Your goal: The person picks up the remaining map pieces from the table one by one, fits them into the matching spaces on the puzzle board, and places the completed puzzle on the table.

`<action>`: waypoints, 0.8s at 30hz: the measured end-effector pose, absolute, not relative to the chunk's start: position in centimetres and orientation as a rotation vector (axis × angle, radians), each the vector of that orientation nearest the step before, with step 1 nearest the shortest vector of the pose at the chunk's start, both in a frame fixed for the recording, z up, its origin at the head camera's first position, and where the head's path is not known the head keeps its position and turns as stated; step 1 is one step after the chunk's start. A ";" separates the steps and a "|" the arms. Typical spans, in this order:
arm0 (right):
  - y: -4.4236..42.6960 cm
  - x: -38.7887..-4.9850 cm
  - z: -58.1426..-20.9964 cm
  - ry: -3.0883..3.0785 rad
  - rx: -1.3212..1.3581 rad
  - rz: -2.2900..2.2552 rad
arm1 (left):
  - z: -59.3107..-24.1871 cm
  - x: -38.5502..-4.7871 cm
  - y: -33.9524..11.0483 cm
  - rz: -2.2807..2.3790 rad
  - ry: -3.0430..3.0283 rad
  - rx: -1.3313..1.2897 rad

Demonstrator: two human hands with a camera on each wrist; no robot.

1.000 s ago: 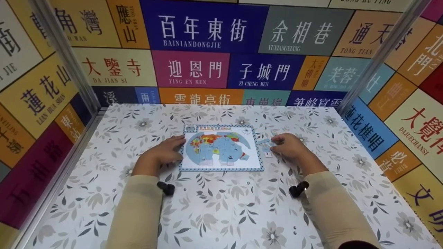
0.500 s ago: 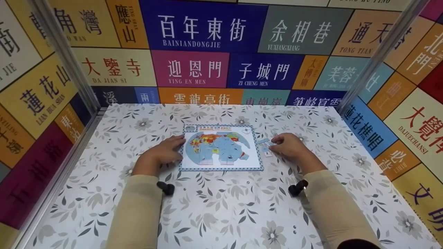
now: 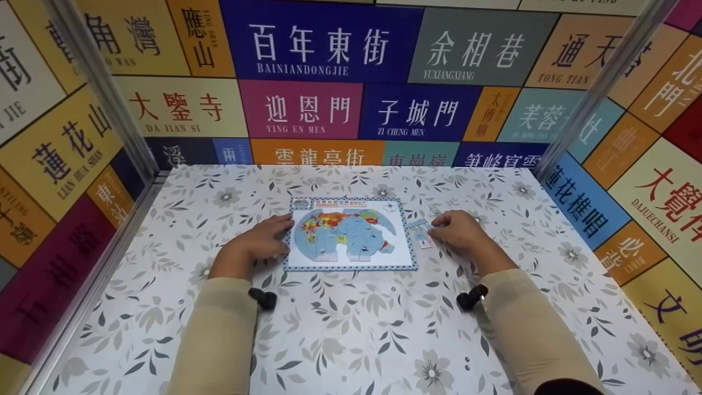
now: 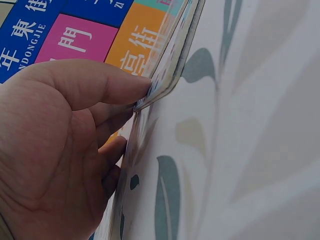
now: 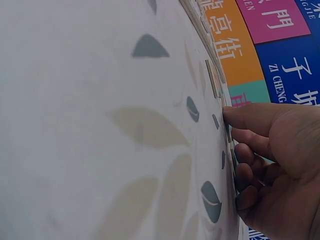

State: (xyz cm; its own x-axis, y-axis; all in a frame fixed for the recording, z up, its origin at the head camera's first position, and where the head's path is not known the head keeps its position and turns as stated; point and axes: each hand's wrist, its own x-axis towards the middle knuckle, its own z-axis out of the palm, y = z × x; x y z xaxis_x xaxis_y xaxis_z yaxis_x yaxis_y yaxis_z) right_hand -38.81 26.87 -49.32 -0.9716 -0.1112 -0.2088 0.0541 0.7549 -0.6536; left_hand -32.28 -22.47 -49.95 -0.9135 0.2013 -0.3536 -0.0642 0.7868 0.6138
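Observation:
A world-map jigsaw board [image 3: 351, 268] lies flat, its map partly filled with pieces and white gaps at the lower middle and right. My left hand [image 3: 258, 241] rests against its left border. In the left wrist view the thumb [image 4: 132, 89] touches the board's near corner, other fingers slightly bent beside it. Right of the board, my right hand [image 3: 458, 233] has thumb and index finger at a small pale-blue puzzle piece, seemingly pinching it; the fingers mostly hide it. Beside them lie loose puzzle pieces [image 3: 418, 223]. A thin piece [image 5: 213, 79] stands out near the right thumb [image 5: 250, 116].
A table [image 3: 351, 329] with a white leaf-and-flower cover extends around the board. Wall panels with large characters [image 3: 323, 41] stand behind it and on both sides, with metal posts [image 3: 118, 93] at the corners. Dark wrist devices [image 3: 263, 299] sit beside each sleeve.
The right hand's fingertips shift slightly among the loose pieces and uncover a little more of them. The left hand and the board stay in place.

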 end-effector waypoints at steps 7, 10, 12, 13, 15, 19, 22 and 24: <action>27.0 -38.9 -49.4 2.728 -0.084 -0.995 | -49.8 -32.2 -22.5 0.923 2.560 0.090; 27.1 -38.9 -49.4 2.742 -0.116 -0.969 | -49.9 -32.2 -22.5 0.921 2.567 0.120; 27.1 -38.9 -49.3 2.749 -0.121 -0.956 | -50.0 -32.2 -22.5 0.915 2.574 0.137; 27.1 -38.8 -49.3 2.754 -0.125 -0.950 | -50.0 -32.2 -22.5 0.911 2.577 0.142; 27.1 -38.9 -49.3 2.759 -0.116 -0.942 | -50.0 -32.3 -22.5 0.907 2.578 0.146; 27.1 -38.9 -49.3 2.757 -0.090 -0.950 | -49.9 -32.4 -22.5 0.911 2.574 0.144; 27.1 -38.9 -49.3 2.757 -0.094 -0.948 | -49.9 -32.3 -22.5 0.910 2.571 0.142; 27.1 -38.8 -49.3 2.757 -0.105 -0.938 | -49.9 -32.3 -22.6 0.905 2.569 0.148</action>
